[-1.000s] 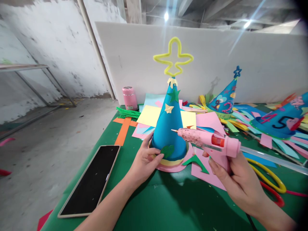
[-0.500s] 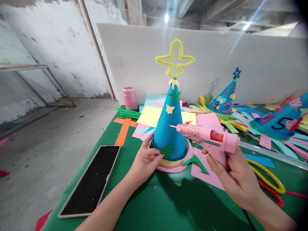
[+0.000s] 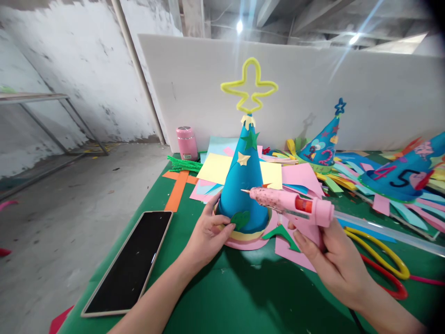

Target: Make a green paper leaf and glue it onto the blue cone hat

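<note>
A blue paper cone hat (image 3: 231, 185) stands upright on the table, with a yellow and pink brim round its base. Stuck on its side are a green star (image 3: 250, 139) and a cream star (image 3: 244, 159); a yellow pipe-cleaner shape (image 3: 249, 86) tops it. My left hand (image 3: 208, 234) pinches a green paper leaf (image 3: 240, 220) low against the cone's front. In my right hand (image 3: 335, 255) is a pink hot glue gun (image 3: 292, 204), its nozzle pointing left in front of the cone. A green paper offcut (image 3: 283, 235) lies beside the brim.
A black-screened phone (image 3: 130, 264) lies at the left on the green table (image 3: 194, 301). Behind are a pink flask (image 3: 187, 143), green pipe cleaners (image 3: 182, 163) and coloured paper. Two decorated cone hats (image 3: 321, 146) stand at the right, near yellow and red scissor-like loops (image 3: 385, 253).
My right hand has brought the glue gun slightly left and down, its nozzle lower in front of the cone. My left hand keeps its pinch on the green leaf.
</note>
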The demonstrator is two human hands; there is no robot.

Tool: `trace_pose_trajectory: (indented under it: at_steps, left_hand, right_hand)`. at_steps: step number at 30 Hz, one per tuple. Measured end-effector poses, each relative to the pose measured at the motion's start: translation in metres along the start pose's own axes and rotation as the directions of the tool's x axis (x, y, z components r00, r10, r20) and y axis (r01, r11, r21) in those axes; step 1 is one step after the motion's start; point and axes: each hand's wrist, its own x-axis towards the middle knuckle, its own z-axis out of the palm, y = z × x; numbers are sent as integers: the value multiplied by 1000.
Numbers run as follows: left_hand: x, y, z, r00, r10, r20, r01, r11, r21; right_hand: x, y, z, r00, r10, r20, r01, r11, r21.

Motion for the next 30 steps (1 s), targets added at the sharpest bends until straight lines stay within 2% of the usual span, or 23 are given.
trace_pose_trajectory:
  at_steps: [7,14,22,26,30]
  left_hand:
    - [1,1,0,1000,-14,2,14,1000,12]
    - [2,0,0,1000,-1,6,1,1000,5]
    - [1,1,0,1000,-6,-3,7,999,33]
    - [1,1,-1,1000,-10,0,10,999,33]
    - [1,2,-1,1000,-5,5,5,1000,20]
  right_hand:
    - [5,-2,2,999,9,-49,-8,1000,23]
    - [-1,2,1,999,-35,13,35,997,-67]
    - [6,-2,-1,998,-16,-56,16,1000,-1]
    - [6,-1,3,999,-43,-21,43,999,-15]
    - [2,0,1,1000,-10,-2,10,1000,-20]
